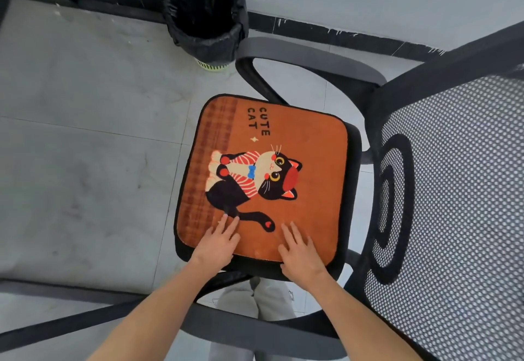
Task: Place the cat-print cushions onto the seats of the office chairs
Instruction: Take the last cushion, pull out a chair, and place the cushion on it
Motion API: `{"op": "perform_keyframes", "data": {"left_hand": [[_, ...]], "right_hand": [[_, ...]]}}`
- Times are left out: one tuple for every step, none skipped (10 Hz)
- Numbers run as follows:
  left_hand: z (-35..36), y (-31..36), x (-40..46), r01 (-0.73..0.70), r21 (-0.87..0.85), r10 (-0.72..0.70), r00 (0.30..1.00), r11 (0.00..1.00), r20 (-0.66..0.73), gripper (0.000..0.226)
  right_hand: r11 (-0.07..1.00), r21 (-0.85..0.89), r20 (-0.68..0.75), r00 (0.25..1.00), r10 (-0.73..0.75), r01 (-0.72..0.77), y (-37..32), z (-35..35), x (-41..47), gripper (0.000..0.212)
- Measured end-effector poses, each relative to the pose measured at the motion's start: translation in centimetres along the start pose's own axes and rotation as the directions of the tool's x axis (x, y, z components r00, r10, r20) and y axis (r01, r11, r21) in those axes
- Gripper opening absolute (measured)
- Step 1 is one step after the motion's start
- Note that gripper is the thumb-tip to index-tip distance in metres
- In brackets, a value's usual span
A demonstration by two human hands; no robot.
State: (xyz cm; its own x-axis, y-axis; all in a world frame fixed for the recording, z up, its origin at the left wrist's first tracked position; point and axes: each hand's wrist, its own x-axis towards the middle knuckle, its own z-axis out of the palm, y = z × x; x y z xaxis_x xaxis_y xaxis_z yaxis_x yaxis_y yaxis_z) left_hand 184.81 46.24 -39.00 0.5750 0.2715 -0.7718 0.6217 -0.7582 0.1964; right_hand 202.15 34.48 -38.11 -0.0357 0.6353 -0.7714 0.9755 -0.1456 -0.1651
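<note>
Two flat hands, left hand (216,243), right hand (301,250), fingers straight, pressing plush square orange cushion (272,145), black chair seat (353,145).

We are reading just one piece of lettering here: the words "CUTE CAT", printed in black capitals on the orange cat-print cushion (297,148). They are sitting in two lines, "CUTE" and "CAT", near the cushion's upper edge, slightly above the centre of the frame, and they are running sideways from our view, turned a quarter turn clockwise. A small pale star is sitting just below the words. We are finding no other readable text, brand, number or sign.
</note>
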Motion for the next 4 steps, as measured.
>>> {"op": "perform_keyframes", "data": {"left_hand": [[-0.9, 0.1, -0.9, 0.053, -0.182, -0.07, 0.993, 0.982, -0.09, 0.053], [-1.5, 0.4, -2.3, 0.093, -0.339, -0.13, 0.987, 0.936, -0.089, 0.043], [-2.9, 0.6, -4.9, 0.106, -0.462, -0.184, 0.975, 0.881, -0.127, 0.026], [-3.9, 1.6, -9.2, 0.127, -0.618, -0.237, 0.966, 0.776, -0.099, 0.015]], "right_hand": [[0.994, 0.102, -0.064, 0.997, 0.05, -0.043, 0.0, -0.4, -1.0, 0.052], [0.943, 0.315, -0.138, 0.977, 0.161, -0.111, -1.0, -1.0, -2.1, 0.05], [0.849, 0.499, -0.173, 0.939, 0.296, -0.175, -1.9, -2.7, -4.1, 0.042], [0.751, 0.621, -0.132, 0.915, 0.381, -0.223, -3.6, -3.8, -7.5, 0.042]]}}
